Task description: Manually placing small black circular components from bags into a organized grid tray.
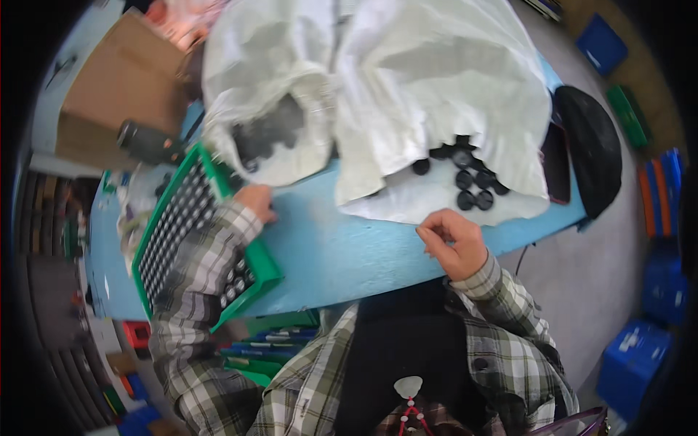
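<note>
My left hand (256, 203) is over the inner edge of a green tray (263, 267), its fingers curled and partly hidden; what they hold, if anything, does not show. Rows of small dark round parts (174, 231) with pale centres fill much of the tray, with more loose in its near corner. My right hand (456, 245) is closed in a pinch at the front edge of a white sack (443, 87); I cannot make out anything between the fingertips. Black round caps (465, 180) spill from this sack's mouth. A second white sack (273, 43) holds dark pieces (269, 134).
A cardboard box (120, 94) and a dark cylinder (149, 142) stand beyond the tray on the blue table (320, 247). A phone (556, 163) and a black bag (590, 152) lie at the right edge. Blue bins (634, 363) are on the floor.
</note>
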The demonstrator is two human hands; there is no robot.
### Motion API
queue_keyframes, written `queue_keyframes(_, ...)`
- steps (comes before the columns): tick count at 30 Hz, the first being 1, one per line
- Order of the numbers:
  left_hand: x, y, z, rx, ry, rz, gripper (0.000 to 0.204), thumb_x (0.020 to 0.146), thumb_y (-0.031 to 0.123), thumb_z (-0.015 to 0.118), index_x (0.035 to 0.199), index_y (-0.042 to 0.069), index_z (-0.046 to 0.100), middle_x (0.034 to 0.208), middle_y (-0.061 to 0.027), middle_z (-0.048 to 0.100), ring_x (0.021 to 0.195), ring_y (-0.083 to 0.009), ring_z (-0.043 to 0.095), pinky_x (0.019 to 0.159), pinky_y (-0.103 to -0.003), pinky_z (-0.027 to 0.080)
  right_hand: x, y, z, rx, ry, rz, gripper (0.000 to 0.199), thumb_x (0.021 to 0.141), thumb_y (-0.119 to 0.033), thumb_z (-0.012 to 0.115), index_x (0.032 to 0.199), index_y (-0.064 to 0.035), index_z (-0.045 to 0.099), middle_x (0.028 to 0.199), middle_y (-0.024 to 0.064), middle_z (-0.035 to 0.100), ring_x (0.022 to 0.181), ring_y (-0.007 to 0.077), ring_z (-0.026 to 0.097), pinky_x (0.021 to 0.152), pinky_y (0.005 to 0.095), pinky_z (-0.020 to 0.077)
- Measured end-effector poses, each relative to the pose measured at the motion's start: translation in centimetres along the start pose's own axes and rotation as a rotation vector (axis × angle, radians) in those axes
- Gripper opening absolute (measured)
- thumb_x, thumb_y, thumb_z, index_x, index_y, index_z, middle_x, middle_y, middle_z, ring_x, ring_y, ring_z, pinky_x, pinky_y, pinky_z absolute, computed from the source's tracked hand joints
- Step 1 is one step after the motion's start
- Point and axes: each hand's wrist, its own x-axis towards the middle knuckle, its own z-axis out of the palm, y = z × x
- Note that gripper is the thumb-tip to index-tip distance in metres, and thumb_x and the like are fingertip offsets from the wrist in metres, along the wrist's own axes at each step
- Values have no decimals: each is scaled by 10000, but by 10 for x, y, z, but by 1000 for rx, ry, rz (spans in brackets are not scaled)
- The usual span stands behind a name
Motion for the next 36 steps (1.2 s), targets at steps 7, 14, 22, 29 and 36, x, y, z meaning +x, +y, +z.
queue_keyframes(7,-3,41,-34,-113,32,14,276,502,113,768,667,18,567,676,-135,603,668,-288,602,601,-356,477,31,6,-14,-356,158,-349,141,747,-36,626,855,-11,540,766,95,533,570,171,559,491,260,435)
queue_keyframes(14,-60,140,-14,-337,468,360,228,618,-12,686,816,21,578,752,-118,578,673,-258,565,624,-313,476,83,26,32,-819,48,-478,231,702,-116,603,901,-20,536,799,146,535,695,272,591,524,347,480)
queue_keyframes(22,-75,180,37,-262,685,238,366,650,-20,648,1005,4,561,887,-134,592,799,-283,562,715,-339,469,72,19,25,-885,-35,-510,190,749,-148,593,864,-12,526,767,172,550,647,307,587,517,378,476)
queue_keyframes(29,-80,180,62,-335,775,333,394,666,8,634,1052,7,555,1107,-167,527,979,-323,505,837,-371,427,53,25,0,-758,-144,-268,169,790,-171,601,831,-39,504,703,152,525,624,346,557,521,412,451)
queue_keyframes(36,-89,169,58,-534,667,316,380,624,-7,664,994,8,580,1050,-138,561,966,-309,514,825,-357,431,48,10,-5,-910,-97,-282,218,731,-161,664,867,-77,515,827,109,492,617,329,558,514,381,456)
